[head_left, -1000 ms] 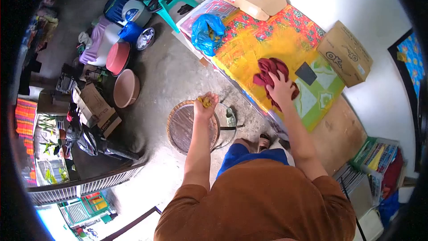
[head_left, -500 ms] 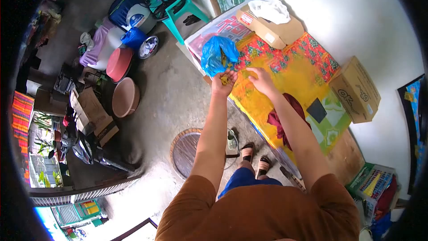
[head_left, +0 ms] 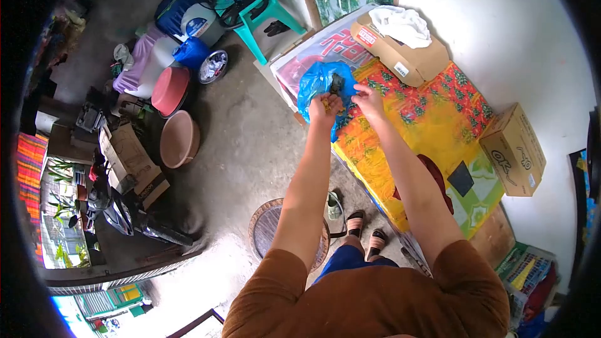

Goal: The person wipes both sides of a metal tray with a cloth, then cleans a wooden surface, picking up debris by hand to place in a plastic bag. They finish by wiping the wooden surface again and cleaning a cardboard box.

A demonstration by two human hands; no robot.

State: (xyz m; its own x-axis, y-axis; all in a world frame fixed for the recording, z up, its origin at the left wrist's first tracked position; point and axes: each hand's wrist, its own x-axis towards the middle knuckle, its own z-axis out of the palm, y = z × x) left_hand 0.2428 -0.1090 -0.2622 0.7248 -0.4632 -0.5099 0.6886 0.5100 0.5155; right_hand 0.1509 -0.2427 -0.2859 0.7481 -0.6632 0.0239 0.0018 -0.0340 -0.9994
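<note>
A blue plastic bag (head_left: 311, 83) lies at the table's left edge, its mouth spread and something dark (head_left: 338, 82) showing inside. My left hand (head_left: 325, 109) is at the near side of the bag's mouth, fingers curled around small yellowish pieces (head_left: 339, 110) too small to name. On the bag's right side, my right hand (head_left: 369, 101) has thumb and fingers pinched together at the blue plastic rim. Beneath both forearms runs a yellow and red patterned table cover (head_left: 413, 119). A dark red cloth (head_left: 435, 169) is partly hidden behind my right forearm.
A cardboard box with white plastic (head_left: 400, 56) sits at the table's back. Another carton (head_left: 513, 150) stands along the wall side, near a dark square (head_left: 461, 178). Left on the floor are basins (head_left: 179, 139) and a blue container (head_left: 192, 54). A round wooden top (head_left: 266, 228) is below my left arm.
My right hand has moved left to the bag's rim, and the bag's mouth is wider. My left hand has turned and closed more around the yellowish pieces. The view has shifted slightly.
</note>
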